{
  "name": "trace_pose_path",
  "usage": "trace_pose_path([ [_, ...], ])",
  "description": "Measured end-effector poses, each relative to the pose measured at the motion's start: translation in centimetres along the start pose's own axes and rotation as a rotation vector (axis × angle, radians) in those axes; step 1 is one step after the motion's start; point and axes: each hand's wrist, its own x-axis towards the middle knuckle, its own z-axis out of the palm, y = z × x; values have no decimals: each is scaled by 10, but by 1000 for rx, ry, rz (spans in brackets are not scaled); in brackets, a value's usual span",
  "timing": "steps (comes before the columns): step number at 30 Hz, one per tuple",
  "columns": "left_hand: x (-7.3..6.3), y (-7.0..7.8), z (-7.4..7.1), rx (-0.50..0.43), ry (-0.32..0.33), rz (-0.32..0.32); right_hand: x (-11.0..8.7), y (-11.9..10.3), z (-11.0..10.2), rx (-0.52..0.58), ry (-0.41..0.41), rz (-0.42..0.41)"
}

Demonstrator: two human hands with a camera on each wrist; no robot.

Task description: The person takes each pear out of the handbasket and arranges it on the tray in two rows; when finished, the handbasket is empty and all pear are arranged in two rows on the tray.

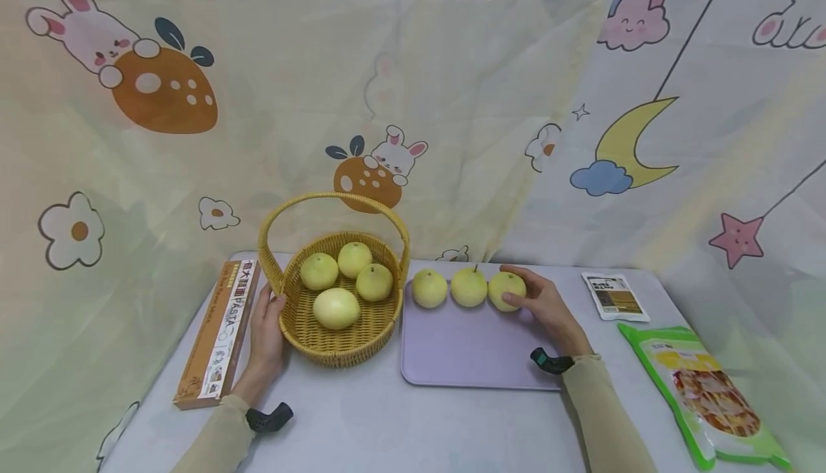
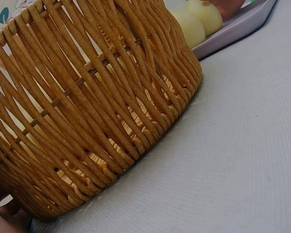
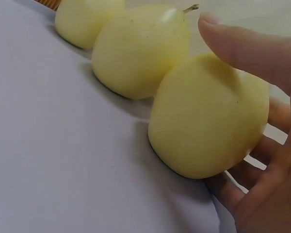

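Observation:
My right hand (image 1: 548, 308) holds a round yellow pear (image 1: 505, 291), thumb over its near side and fingers around its far side, at the tray's back right. Two more yellow pears, one in the middle (image 1: 469, 287) and one at the left (image 1: 429, 288), stand beside it in a row along the back of the purple tray (image 1: 452, 358). My left hand (image 1: 266, 333) rests against the left side of a wicker basket (image 1: 342, 355) with a tall arched handle. Inside lie several yellow pears (image 1: 336, 308). In the left wrist view, the woven wall (image 2: 97, 97) hides most of that hand.
Left of the basket lies a long pasta box (image 1: 216, 337). A small white packet (image 1: 615, 297) and a green-edged food bag (image 1: 710, 401) lie at the right of the table. Behind the table hangs a printed cloth (image 1: 477, 100). The basket stands close to the tray's left edge.

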Motion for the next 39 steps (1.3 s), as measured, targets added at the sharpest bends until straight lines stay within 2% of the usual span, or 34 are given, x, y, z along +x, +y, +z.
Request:
trace_pose_path([
  [4,0,0,0,-10,-5,12,-3,-5,-2,-39,13,-33],
  [9,0,0,1,-10,-2,17,-6,-16,-7,-78,85,-106],
  [14,1,0,2,-34,-14,13,-7,-31,-8,-5,147,-204],
  [18,1,1,1,-39,-26,-1,-10,-47,-2,97,149,-296],
  [24,0,0,1,-20,-24,8,-13,-72,18,289,22,-444],
  [28,0,-1,1,-15,-13,15,-15,-87,40,337,-87,-486],
  [34,0,-4,0,-18,-9,11,-18,-109,79,372,-243,-504],
  [39,0,-3,0,-16,-7,15,-15,-122,108,361,-339,-487],
])
